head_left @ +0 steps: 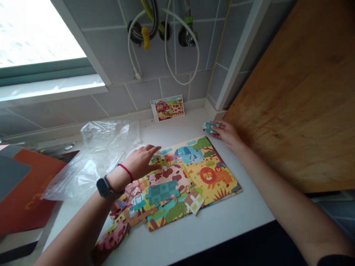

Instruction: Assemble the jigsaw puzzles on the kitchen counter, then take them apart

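Observation:
My right hand grips a few teal puzzle pieces near the back right of the counter. Above the left part of the puzzle, my left hand is spread, thumb apart from the fingers, with nothing visible in it. Beneath it are joined farm puzzle pieces with a spotted cow, lying partly over a safari picture board with elephants and lions. Several teal pieces rest on the cow section. A loose fence piece overlaps the board's front edge. More pink spotted pieces lie at the front left.
A small farm picture card leans against the tiled wall. Crumpled clear plastic bags lie left of the puzzle, beside an orange and grey package. A wooden panel bounds the right side. Pipes and a white cable hang above.

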Available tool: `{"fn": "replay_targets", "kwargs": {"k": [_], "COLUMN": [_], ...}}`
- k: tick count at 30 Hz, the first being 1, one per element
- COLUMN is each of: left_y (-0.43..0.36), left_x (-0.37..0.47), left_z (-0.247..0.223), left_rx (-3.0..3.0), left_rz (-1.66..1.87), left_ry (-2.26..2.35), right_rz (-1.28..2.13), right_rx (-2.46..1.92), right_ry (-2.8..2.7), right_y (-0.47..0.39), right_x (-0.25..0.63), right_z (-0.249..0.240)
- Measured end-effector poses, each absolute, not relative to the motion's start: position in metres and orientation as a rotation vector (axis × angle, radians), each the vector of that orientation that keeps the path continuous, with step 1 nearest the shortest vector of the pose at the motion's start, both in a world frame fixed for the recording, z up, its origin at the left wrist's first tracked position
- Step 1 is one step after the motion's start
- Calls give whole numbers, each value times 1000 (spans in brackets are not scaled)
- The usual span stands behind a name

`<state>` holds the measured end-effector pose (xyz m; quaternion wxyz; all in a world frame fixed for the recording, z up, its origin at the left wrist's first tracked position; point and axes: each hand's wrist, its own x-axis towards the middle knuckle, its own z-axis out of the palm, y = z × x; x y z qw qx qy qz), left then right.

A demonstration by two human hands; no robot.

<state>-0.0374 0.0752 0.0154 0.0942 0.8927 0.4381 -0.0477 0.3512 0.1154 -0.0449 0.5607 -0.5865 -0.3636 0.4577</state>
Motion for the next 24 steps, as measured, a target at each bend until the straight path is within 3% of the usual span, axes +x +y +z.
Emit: {"fn": "replay_targets", "kwargs": {"k": [6,9,13,18,24], "left_y": [75,70,70,72,65], "left_x": [-27,-22,-21,-20,-17], "left_z": [10,8,6,15,26], "left_rx": [2625,2585,2518,2441,2397], "left_rz": [-40,-13,64,100,68], "left_ry": [1261,1227,1244,1215,1085], "right_rz": [362,206,240,678,916], "right_rx": [-1786,-1821,-1563,-1168,-973], "right_ry": [-1378,-1510,-1662,-1996,-2545], "right_y": [117,109,91,53,21], "right_x": [365,357,328,275,255], "right_z": [-60,-55,-41,-25,-18]}}
